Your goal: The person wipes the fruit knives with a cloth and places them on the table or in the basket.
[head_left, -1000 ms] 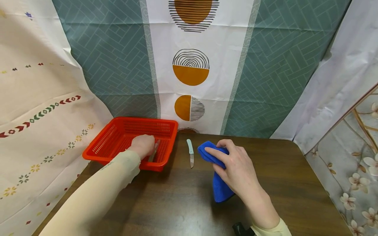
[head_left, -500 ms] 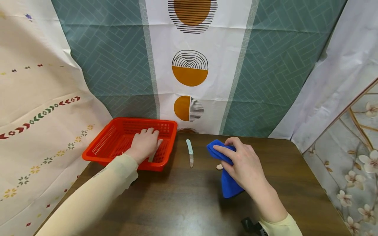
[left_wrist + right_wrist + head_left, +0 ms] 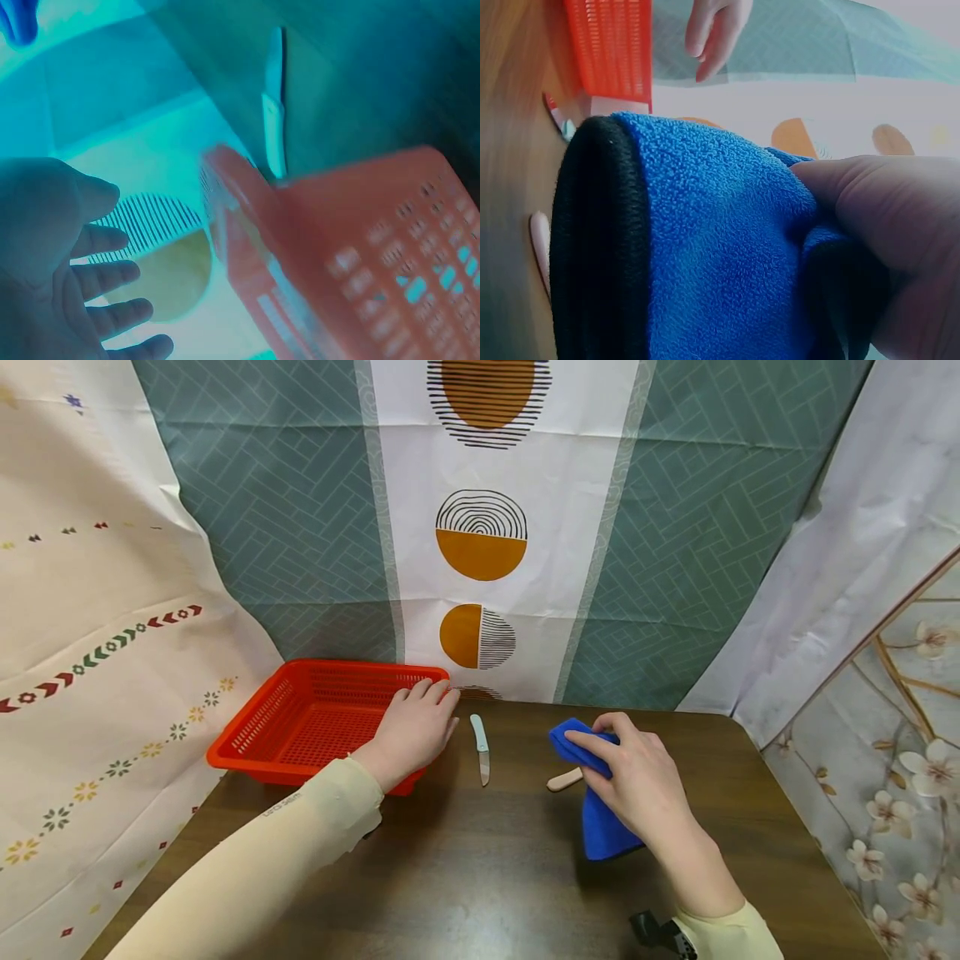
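The step in hand looks like a reach by the left grip (image 3: 416, 728), near the right end of the red basket (image 3: 258, 768), its fingers loose and holding nothing, while the right grip (image 3: 637, 768) pinches the folded blue cloth (image 3: 609, 827) above the desk (image 3: 480, 860). The next move likely calls for taking the small knife (image 3: 481, 747) by its pale handle; it lies between basket and cloth. A tan rod (image 3: 564, 779) is partly hidden by the cloth. Inside the basket, pale strips (image 3: 277, 319) are too blurred to identify
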Available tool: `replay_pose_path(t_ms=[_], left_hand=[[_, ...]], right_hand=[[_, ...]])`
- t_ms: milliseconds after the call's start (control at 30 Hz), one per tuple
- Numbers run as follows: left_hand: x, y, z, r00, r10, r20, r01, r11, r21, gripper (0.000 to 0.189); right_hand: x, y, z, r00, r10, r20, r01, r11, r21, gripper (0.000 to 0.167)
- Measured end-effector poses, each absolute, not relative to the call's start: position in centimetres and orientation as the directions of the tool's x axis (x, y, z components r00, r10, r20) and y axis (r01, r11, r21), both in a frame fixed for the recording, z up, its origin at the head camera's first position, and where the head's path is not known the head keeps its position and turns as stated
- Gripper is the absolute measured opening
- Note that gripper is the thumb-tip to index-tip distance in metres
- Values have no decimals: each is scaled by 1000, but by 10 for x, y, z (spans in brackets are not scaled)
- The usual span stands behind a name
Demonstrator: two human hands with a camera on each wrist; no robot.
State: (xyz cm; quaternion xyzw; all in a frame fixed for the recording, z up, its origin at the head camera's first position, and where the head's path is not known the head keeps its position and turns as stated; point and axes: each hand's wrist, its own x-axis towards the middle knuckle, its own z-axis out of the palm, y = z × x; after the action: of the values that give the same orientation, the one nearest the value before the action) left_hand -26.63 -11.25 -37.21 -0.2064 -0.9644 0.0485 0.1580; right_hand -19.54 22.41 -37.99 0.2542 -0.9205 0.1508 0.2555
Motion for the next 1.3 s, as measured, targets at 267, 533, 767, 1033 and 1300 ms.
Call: replay_pose_path(t_ms=[267, 533, 767, 1033, 1300], left_hand=[[-268, -78, -378, -853, 494, 168, 452, 861, -233, 64], [-278, -55, -394, -872, 489, 28, 463, 843, -273, 65], [-291, -43, -406, -893, 449, -35, 442, 860, -255, 56], [-305, -23, -418, -928, 361, -90, 371, 885, -283, 40], [-308, -10, -429, -946, 308, -100, 324, 892, -317, 40]], right_hand=[[-200, 233, -390, -787, -358, 503, -498, 849, -175, 54], [-204, 237, -396, -795, -349, 496, -488, 854, -181, 52], [-205, 239, -401, -806, -345, 481, -478, 858, -186, 51], [-206, 240, -405, -822, -334, 461, -461, 866, -195, 51], [-206, 242, -407, -843, -316, 435, -439, 872, -217, 52]])
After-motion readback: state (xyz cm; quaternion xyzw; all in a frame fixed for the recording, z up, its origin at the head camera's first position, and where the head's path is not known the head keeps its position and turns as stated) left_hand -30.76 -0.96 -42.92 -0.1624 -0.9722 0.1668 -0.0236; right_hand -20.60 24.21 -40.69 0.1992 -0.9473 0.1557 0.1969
